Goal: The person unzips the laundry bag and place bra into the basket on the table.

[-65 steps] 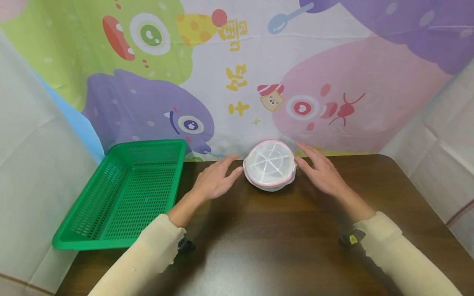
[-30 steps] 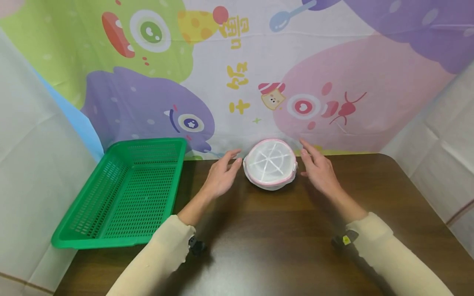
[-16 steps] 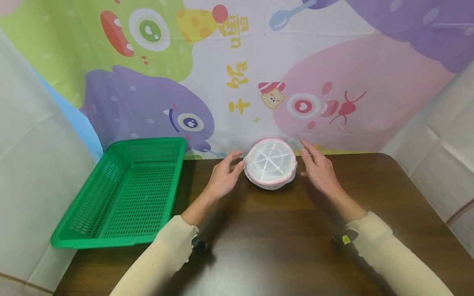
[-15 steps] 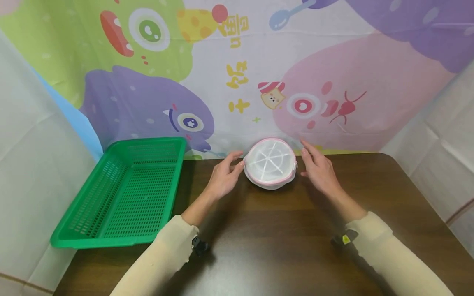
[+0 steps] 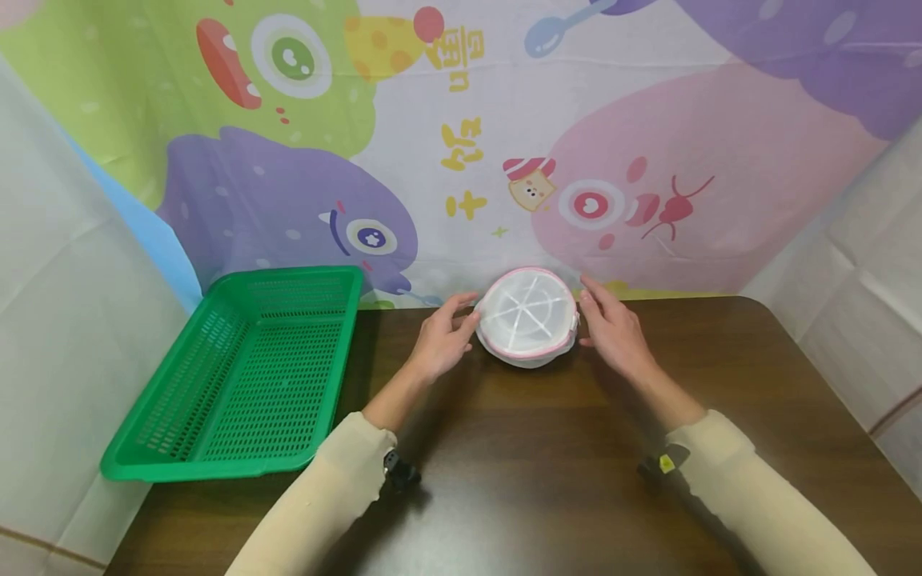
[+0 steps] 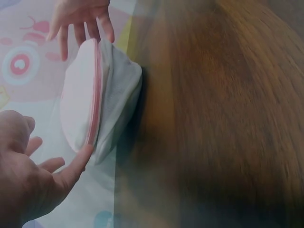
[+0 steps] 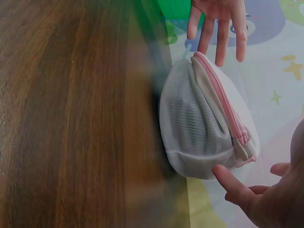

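A round white mesh laundry bag [image 5: 526,314] with a pink zipper rim sits at the table's back edge, its spoked flat face tilted up. My left hand [image 5: 442,338] is at its left side. In the left wrist view the thumb [image 6: 76,167] meets the bag by the pink zipper [image 6: 95,102]; the other fingers are spread. My right hand [image 5: 615,332] stands at the right side, fingers extended. The right wrist view has its thumb [image 7: 230,183] at the lower edge of the mesh bag [image 7: 187,118], by the zipper end; whether it presses there I cannot tell.
A green perforated plastic basket [image 5: 338,352] stands on the left of the brown wooden table [image 5: 533,480]. Behind the table hangs a cartoon-printed cloth [image 5: 475,256], close to the bag. Pale cloth walls [image 5: 875,240] flank both sides.
Both hands have moved slightly inward: the left to the right, the right to the left, nearer the laundry bag. The bag and the basket show hardly any movement.
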`<state>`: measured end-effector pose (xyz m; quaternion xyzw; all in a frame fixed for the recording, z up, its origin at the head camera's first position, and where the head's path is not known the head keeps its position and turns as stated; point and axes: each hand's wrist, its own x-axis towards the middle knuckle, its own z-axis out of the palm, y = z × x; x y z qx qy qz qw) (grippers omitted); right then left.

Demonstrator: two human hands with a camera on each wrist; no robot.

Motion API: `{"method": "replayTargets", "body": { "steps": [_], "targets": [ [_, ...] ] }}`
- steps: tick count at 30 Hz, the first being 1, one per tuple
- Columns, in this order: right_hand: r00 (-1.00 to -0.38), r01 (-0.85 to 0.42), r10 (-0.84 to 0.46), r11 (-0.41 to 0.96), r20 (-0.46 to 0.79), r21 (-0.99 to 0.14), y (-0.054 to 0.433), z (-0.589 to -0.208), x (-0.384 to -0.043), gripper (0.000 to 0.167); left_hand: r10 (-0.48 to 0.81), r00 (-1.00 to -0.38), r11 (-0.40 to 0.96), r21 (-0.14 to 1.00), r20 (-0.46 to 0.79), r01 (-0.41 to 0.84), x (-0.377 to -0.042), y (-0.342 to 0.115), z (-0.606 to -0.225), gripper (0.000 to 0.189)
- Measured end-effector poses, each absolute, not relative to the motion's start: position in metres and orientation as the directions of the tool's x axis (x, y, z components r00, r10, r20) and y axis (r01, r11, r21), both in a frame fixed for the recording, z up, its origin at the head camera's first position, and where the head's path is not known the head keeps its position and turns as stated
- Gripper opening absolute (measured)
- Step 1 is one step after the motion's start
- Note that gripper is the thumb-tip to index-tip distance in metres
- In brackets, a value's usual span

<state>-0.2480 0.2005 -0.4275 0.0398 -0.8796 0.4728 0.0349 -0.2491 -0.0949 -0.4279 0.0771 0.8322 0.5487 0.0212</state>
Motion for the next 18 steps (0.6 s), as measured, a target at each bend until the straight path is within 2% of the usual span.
{"method": "replayTargets", "body": {
  "steps": [7,18],
  "targets": [
    [-0.998,-0.068,-0.032,0.533,0.06,-0.843,0.196,-0.434,-0.249,0.067,0.143,-0.989,0.389,0.917,0.028,0.082,-0.25,-0.088,-0.43,0.051],
    [-0.998,-0.059,-0.008,0.51,0.063,-0.858,0.193,-0.438,-0.253,0.067,0.132,-0.989,0.37,0.922,0.066,0.111,-0.256,-0.08,-0.435,0.048]
  ]
}}
